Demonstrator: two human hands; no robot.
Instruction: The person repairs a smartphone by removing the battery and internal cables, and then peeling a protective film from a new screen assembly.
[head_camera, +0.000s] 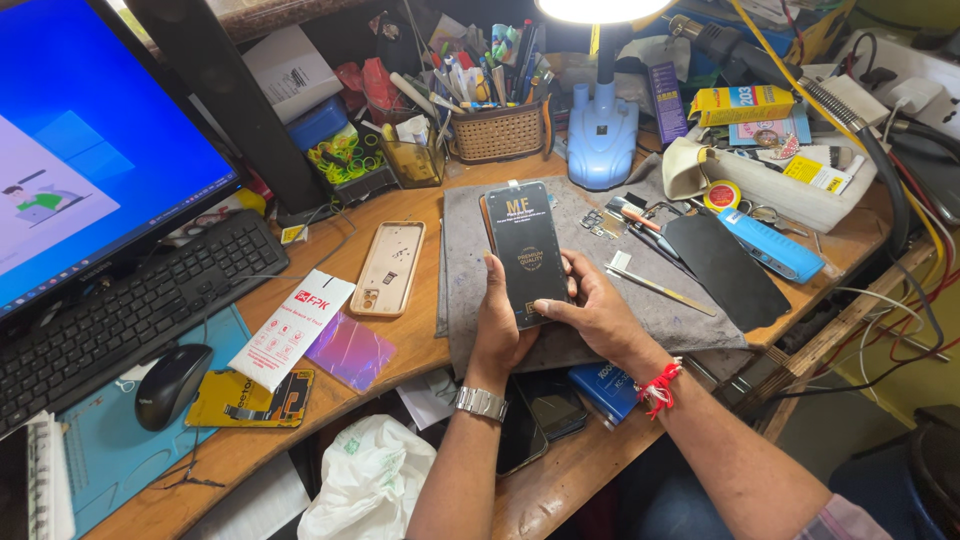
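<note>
Near the middle of the frame we hold a black phone-shaped panel (527, 252) with gold print on its face, upright over a grey mat (600, 300) that covers the centre of the wooden desk (420, 370). Our left hand (497, 330) grips its lower left edge, fingers curled narrowly about it, thumb on the front; our right hand (592, 308) clasps the lower right edge, thumb pressed on the panel's face. On the left wrist sits a metal watch (481, 403); on the right wrist, a red thread band (660, 388). Just left of the mat lies a tan phone case (389, 268), open side up, and below it a white printed card (292, 325) and a purple shiny sheet (352, 349). Right of the panel, on the mat, we see a thin metal tool (660, 291), a flat black sheet (725, 270), and beyond it a blue oblong device (771, 243). Toward the top centre stand a blue desk lamp (602, 125) and a woven basket of pens (497, 130). At the left of the frame are a lit monitor (90, 150), a black keyboard (130, 310) and a black mouse (172, 384).
</note>
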